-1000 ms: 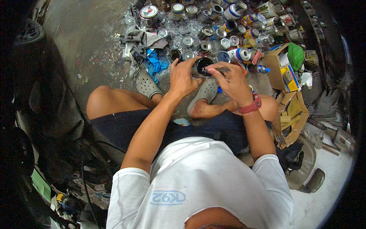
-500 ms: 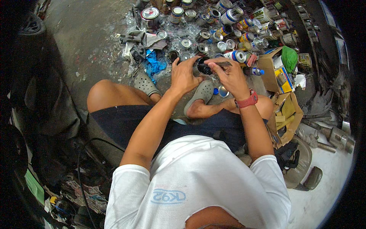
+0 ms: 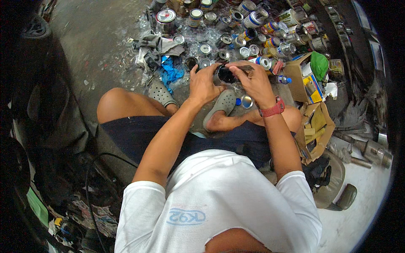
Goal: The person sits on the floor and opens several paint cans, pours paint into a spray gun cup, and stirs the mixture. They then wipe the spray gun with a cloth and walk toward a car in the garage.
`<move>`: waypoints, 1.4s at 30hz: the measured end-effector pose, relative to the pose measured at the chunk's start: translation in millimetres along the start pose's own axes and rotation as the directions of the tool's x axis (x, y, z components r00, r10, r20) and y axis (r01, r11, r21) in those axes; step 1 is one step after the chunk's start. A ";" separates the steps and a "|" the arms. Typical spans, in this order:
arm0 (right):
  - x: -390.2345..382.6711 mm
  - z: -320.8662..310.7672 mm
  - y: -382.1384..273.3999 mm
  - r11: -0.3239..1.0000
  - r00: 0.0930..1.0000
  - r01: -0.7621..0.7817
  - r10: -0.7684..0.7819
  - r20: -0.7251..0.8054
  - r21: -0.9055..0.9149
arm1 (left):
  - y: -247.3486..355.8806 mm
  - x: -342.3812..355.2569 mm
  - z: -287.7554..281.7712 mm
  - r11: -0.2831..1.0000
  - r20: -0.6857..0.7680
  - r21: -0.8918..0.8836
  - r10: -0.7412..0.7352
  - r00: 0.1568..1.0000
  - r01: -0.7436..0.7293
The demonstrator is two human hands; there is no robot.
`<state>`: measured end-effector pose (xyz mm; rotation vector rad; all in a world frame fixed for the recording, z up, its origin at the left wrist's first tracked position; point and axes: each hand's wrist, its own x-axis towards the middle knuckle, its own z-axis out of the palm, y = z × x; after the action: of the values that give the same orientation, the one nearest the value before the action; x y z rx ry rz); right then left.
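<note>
The left hand point(image 3: 203, 83) is wrapped around the left side of a small open can point(image 3: 224, 75), fingers curled on its wall, so the can is held in the air in front of the knees rather than standing on the floor. The can's mouth faces up toward the camera and shows a dark inside; its long axis runs roughly up and down. The right hand point(image 3: 254, 82) comes at the can from the right, fingertips pinched at the rim's top edge on something thin; what it is cannot be told. Both hands touch the can; the left carries it. Beyond it, toward the far edge of the floor point(image 3: 105, 46), stands a crowd of cans point(image 3: 249, 38); a box point(image 3: 301, 78) sits right.
</note>
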<state>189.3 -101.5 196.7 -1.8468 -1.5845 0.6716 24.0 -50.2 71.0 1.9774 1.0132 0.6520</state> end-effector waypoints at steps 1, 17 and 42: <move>0.0 0.5 1.1 1.000 0.999 -0.004 0.003 0.050 0.031 | -2.0 0.0 -1.1 1.000 -0.031 -0.012 0.009 0.999 -0.009; 5.9 -4.1 -10.1 0.996 0.993 -0.020 0.030 0.111 -0.085 | -1.2 1.2 -2.7 1.000 -0.035 0.008 0.005 0.999 -0.005; 12.6 1.5 -2.3 0.998 0.990 0.040 -0.033 0.140 -0.052 | -6.5 1.0 -2.9 0.999 -0.034 0.008 -0.048 0.998 0.048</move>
<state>188.6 -88.7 197.5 -1.8397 -1.7376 0.7624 19.7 -45.9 67.3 1.9496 1.0826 0.6578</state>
